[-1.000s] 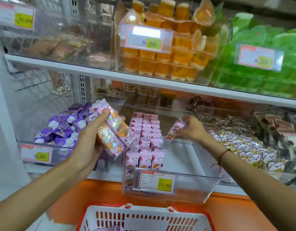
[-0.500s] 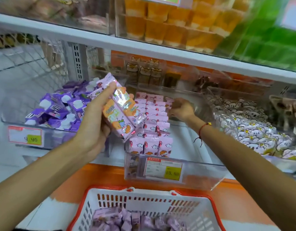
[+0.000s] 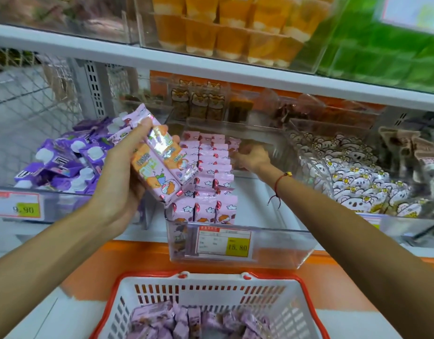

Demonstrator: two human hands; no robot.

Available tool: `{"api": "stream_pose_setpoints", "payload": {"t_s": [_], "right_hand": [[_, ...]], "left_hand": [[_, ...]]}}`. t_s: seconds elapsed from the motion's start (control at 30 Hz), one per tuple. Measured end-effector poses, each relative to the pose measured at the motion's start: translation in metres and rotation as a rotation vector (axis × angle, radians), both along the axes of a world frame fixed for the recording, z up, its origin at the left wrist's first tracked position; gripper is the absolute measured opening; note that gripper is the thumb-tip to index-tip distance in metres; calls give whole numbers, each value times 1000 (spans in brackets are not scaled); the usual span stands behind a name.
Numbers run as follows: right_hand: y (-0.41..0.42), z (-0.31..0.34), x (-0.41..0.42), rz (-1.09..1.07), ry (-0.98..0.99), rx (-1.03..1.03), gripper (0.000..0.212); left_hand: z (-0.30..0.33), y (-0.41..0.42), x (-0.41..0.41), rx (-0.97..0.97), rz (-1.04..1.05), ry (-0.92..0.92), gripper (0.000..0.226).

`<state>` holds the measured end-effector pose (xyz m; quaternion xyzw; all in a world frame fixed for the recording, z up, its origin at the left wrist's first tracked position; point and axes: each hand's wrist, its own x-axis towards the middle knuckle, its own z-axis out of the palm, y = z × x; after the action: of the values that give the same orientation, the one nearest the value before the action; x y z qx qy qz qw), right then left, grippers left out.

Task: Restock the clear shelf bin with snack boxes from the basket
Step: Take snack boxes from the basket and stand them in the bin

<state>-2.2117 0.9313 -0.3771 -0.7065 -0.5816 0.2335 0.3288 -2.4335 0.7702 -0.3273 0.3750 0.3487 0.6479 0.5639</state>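
My left hand (image 3: 118, 182) grips a stack of pink and orange snack boxes (image 3: 162, 162), held tilted just left of the clear shelf bin (image 3: 279, 248). Rows of pink snack boxes (image 3: 212, 177) stand upright along the bin's left side. My right hand (image 3: 252, 159) reaches deep into the bin and rests against the back of those rows, fingers curled; whether it still holds a box is hidden. The white basket with a red rim (image 3: 211, 289) sits below, with several pink-purple boxes (image 3: 186, 321) in it.
A bin of purple packets (image 3: 64, 160) stands to the left, a bin of white bear-print packets (image 3: 353, 177) to the right. The shelf above holds orange jelly cups (image 3: 235, 33) and green packs (image 3: 382, 52). The right half of the clear bin holds no boxes.
My right hand has moved from the bin's middle to its back, carrying a box to the rear of the rows. The view has tilted down, showing more of the basket. My left hand stays put.
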Motion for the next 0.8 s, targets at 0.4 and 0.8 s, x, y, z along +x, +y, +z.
{"api": "stream_pose_setpoints", "payload": {"t_s": [0.4,0.8], "right_hand": [[-2,1,-8,24,86,-130,29],[-132,86,-4,473,494,126,21]], "left_hand": [[0,-2,-2,-45,-4,44,30],[38,1,30,170,-18,321,35]]}}
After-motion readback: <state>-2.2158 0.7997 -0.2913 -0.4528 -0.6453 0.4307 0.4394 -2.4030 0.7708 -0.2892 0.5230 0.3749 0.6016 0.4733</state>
